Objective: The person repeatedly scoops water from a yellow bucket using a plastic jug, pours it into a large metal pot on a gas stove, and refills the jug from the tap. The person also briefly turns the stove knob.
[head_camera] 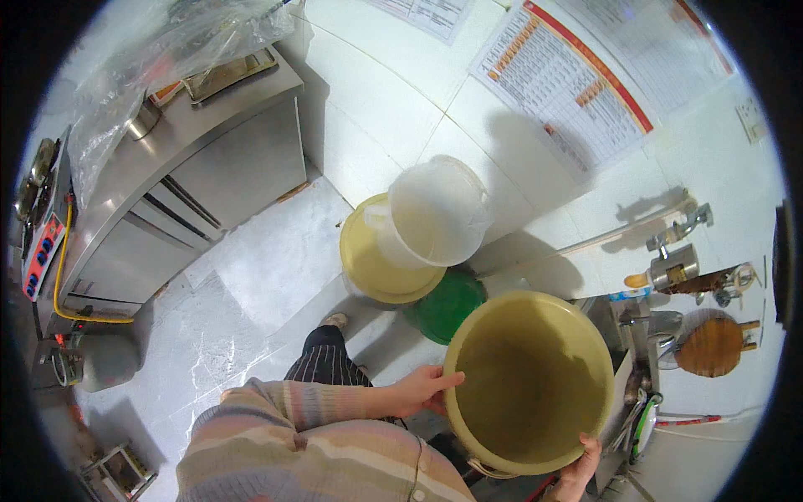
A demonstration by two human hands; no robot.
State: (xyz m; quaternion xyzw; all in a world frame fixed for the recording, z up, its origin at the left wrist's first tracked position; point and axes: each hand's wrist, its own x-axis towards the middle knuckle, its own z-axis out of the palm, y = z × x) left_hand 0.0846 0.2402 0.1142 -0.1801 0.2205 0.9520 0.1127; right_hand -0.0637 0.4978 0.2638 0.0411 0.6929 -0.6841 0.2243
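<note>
A large yellowish plastic bucket [533, 376] is held with its mouth towards me, and no contents show inside. My left hand [430, 390] grips its left rim, thumb over the edge. Lower right, my right hand [580, 461] holds the rim, its fingers partly hidden behind the wall. A wire handle [492, 469] hangs at the near side of the rim. Beyond the bucket, a green round plastic lid or container [450, 307] is partly covered. A yellow-lidded bucket [370, 251] stands on the floor, with a translucent plastic jug [439, 210] on top.
A stainless steel counter [238, 144] runs along the left, with a gas cylinder [106, 361] near its end. Printed sheets [564, 81] hang on the tiled wall. To the right are a metal tap [680, 229], a wooden board [712, 348] and hanging utensils. Grey floor [219, 320] lies left of my legs.
</note>
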